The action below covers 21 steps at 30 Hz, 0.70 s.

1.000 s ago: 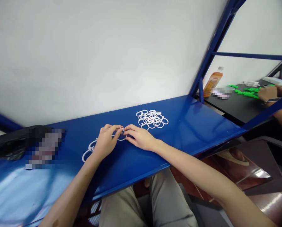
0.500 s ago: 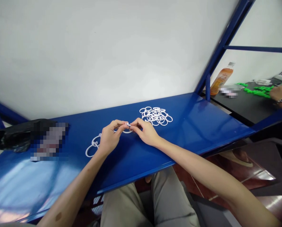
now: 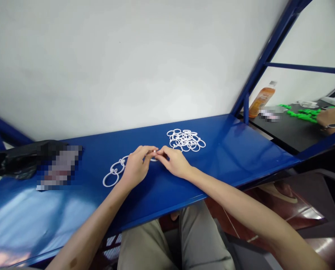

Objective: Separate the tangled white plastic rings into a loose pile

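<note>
Over the blue table, my left hand and my right hand meet fingertip to fingertip. Both pinch a small part of a white ring, mostly hidden by my fingers. Several linked white rings trail out from behind my left hand toward the lower left and lie on the table. Just beyond my right hand is a loose pile of similar white rings.
At the left lie a black plastic bag and a blurred packet. A white wall rises behind. On a black table at the right stand an orange drink bottle and green pieces, near another person's hand.
My hands have shifted slightly right, and the fingertips now close tighter over the white piece. More of the linked rings shows left of my left hand. The view has tilted a little.
</note>
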### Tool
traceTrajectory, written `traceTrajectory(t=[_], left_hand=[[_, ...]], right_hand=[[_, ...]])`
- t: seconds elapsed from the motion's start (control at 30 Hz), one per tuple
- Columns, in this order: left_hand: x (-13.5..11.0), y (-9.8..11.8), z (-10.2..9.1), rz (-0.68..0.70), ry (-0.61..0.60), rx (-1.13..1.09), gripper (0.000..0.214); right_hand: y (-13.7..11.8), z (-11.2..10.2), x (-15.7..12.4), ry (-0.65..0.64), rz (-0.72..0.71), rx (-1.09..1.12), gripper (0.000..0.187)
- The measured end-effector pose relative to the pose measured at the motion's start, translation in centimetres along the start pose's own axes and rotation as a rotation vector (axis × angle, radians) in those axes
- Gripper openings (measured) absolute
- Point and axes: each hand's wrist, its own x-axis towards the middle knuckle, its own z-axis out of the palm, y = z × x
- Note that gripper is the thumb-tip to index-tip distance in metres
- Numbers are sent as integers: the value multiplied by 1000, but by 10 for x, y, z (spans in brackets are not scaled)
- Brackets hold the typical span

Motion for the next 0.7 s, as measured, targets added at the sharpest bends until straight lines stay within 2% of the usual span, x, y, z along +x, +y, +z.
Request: traceTrajectory(t=[0.13, 0.27, 0.37, 0.43, 0.53, 0.7], left_hand=[[2, 0, 5, 5, -34, -22, 31], [2, -10, 8, -47, -4, 64, 28], [2, -16, 5, -43, 8, 259, 28], [2, -20, 0, -61, -22, 403, 29], [1, -25, -8, -111, -112, 551, 32], [-3, -33, -11, -111, -217, 635, 44]], right_hand=[[-1, 0, 4, 47, 133, 37, 9], [4, -7, 7, 57, 158, -152, 10], [13, -21, 13, 148, 163, -350, 12], [22, -33, 19, 195, 206, -478, 15], [35, -45, 31, 196, 320, -646, 17], [44, -42, 48, 130, 424, -782, 22]])
